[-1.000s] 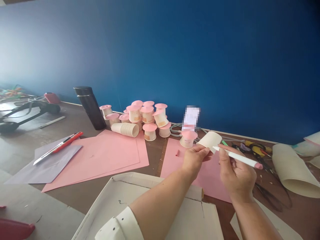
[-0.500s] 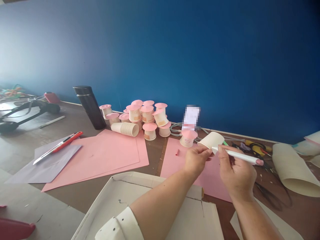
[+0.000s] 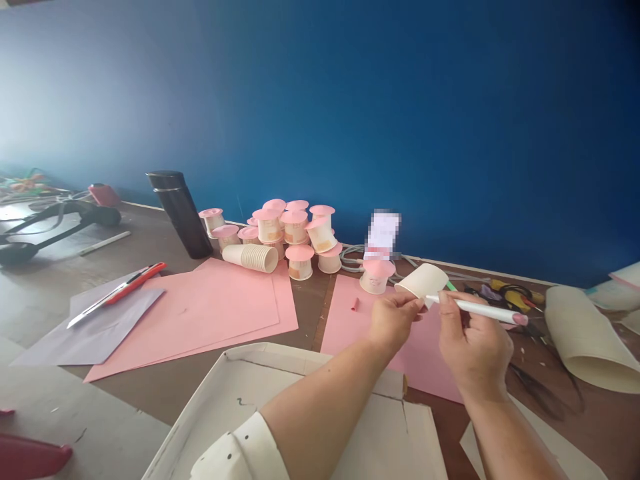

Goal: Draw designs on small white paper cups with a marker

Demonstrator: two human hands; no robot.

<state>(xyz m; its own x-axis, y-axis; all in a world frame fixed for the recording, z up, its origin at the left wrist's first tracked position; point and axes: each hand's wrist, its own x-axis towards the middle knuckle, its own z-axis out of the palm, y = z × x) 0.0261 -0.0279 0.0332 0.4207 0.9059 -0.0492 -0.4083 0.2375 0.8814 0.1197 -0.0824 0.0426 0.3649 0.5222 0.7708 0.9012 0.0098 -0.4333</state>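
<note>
My left hand (image 3: 393, 320) pinches a small cream paper cup (image 3: 423, 280), held on its side above a pink paper sheet (image 3: 415, 347). My right hand (image 3: 473, 350) grips a white pen with a pink end (image 3: 480, 311); its tip rests against the cup's wall. Both hands hover over the brown table, just right of centre.
A pile of pink-capped paper cups (image 3: 293, 233) and a lying stack of plain cups (image 3: 250, 257) sit by the blue wall, beside a black flask (image 3: 180, 213). Large pink sheets (image 3: 200, 310), a red utility knife (image 3: 117, 293), a white cardboard tray (image 3: 300, 413), scissors (image 3: 537, 390) and rolled card (image 3: 580, 337) surround me.
The pen in my right hand has tilted slightly flatter and shifted a little along the cup. My left hand and the cup have barely moved.
</note>
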